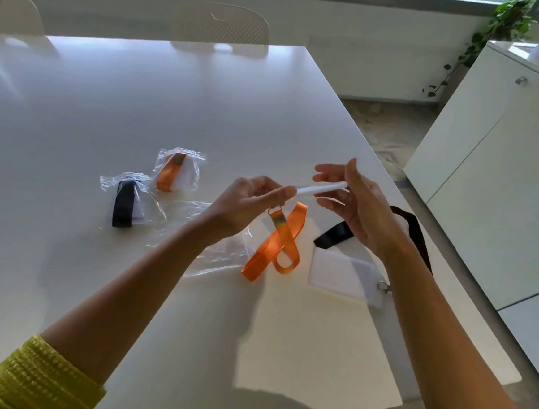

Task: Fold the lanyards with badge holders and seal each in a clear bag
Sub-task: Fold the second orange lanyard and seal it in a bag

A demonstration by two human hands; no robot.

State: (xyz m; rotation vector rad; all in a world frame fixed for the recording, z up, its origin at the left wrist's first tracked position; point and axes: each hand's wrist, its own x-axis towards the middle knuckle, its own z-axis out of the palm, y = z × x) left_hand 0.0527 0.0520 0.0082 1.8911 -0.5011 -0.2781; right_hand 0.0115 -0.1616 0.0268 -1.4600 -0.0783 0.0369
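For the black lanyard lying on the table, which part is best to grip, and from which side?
Probably the folded strap end of the black lanyard, taken from above. It lies flat and clear near the right hand, while its clip stays hooked to the badge holder.

Single view only: head-worn wide-angle camera. Looks forward and down from above near edge of white surface (140, 103). Both forearms enter from bottom corners; hands close to lens, mid-frame: left hand (252, 203), right hand (355, 208). Far edge of surface, chair backs (222, 23) and window wall across top. White cabinet (497, 164) and floor at right. Wide-angle curvature visible at frame edges.
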